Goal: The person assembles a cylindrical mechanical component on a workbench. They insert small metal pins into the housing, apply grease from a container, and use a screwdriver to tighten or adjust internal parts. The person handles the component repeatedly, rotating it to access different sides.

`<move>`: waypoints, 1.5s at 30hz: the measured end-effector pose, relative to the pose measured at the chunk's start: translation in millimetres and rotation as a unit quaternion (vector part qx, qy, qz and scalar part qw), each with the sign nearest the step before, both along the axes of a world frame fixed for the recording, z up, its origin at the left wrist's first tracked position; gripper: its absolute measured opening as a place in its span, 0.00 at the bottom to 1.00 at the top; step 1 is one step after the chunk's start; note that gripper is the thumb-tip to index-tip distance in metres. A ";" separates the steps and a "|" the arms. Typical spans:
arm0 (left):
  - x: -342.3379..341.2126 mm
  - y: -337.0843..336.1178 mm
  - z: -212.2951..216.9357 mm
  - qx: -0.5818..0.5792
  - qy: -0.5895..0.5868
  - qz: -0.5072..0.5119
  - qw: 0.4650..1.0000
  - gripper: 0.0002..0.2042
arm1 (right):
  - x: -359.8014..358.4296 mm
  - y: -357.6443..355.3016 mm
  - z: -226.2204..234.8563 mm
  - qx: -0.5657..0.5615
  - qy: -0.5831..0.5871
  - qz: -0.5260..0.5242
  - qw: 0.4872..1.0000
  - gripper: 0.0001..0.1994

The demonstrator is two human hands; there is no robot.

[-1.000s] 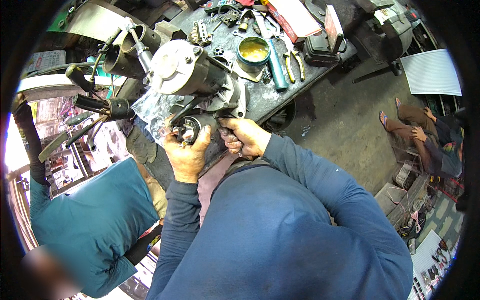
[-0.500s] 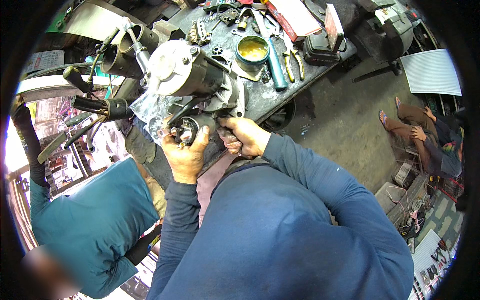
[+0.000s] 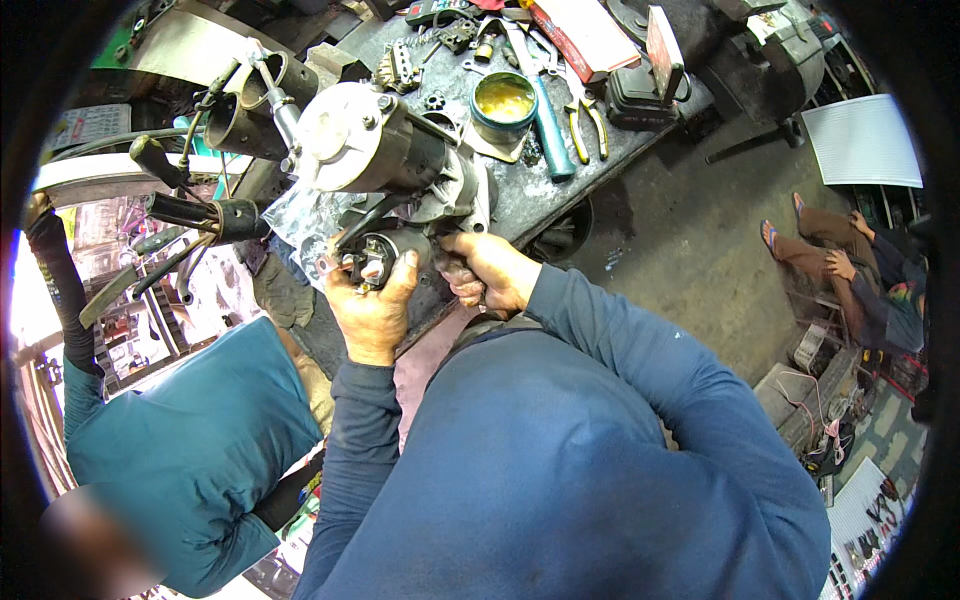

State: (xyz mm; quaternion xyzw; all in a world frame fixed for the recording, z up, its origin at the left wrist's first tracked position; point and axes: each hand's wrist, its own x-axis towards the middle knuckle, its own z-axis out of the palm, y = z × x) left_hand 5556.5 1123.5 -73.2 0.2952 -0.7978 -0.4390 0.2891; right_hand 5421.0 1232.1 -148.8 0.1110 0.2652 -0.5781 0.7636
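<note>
On the near edge of the bench rests a starter motor (image 3: 390, 150) with a pale round end cap and a dark body. Beside it, on the near side, is a cylindrical solenoid (image 3: 410, 242) with a black terminal end. My left hand (image 3: 372, 315) grips the solenoid round that end, thumb along its side. My right hand (image 3: 490, 270) is closed at the solenoid's other end, fingers curled and smeared with grease. What those fingers hold is hidden. A clear plastic bag (image 3: 295, 225) lies left of the solenoid.
Behind the motor, the bench (image 3: 530, 205) carries a grease tub (image 3: 505, 100), a teal-handled hammer (image 3: 552, 140), pliers (image 3: 587, 120) and a red-and-white box (image 3: 590, 38). Cylindrical housings (image 3: 240, 120) stand to the left. One person in teal (image 3: 200, 440) is close at left; another (image 3: 860, 260) sits at far right.
</note>
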 end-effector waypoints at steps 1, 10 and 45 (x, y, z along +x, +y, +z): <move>0.5 0.3 0.4 0.042 0.004 0.002 0.999 0.25 | 1.1 0.1 0.3 0.001 -0.046 -0.006 0.999 0.19; 1.4 -1.6 -4.5 0.038 0.021 0.013 0.999 0.22 | 0.6 -0.2 0.6 0.020 -0.016 -0.009 1.000 0.19; -3.2 4.1 4.5 0.118 0.032 0.008 0.993 0.28 | 0.6 -3.2 2.2 0.036 -0.026 0.003 0.999 0.21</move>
